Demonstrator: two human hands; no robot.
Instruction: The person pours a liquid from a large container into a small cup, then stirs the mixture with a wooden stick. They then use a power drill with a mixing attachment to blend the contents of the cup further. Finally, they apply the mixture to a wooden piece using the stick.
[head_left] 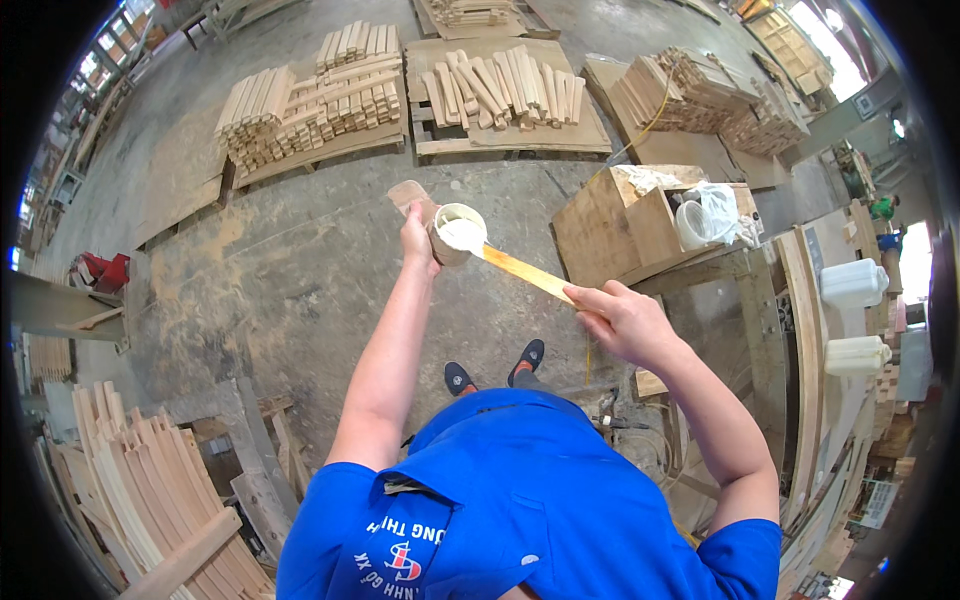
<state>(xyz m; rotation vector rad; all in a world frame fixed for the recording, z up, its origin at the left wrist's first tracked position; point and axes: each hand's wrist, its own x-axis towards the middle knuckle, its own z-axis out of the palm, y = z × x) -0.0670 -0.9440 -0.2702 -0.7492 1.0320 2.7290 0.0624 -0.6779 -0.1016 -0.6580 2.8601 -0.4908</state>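
Observation:
My left hand (417,238) is raised in front of me and grips a short curved wooden piece (432,218) whose round end is coated with white glue (462,231). My right hand (625,318) holds one end of a flat yellow wooden stick (528,272). The stick's far tip rests in the white glue on the wooden piece. Both arms reach out from my blue shirt.
A wooden crate (640,222) with a white bucket and plastic bag stands at the right. Pallets of stacked wooden parts (310,100) lie ahead on the concrete floor. Curved wooden slats (140,490) lean at lower left. White jugs (852,284) sit on the bench at right.

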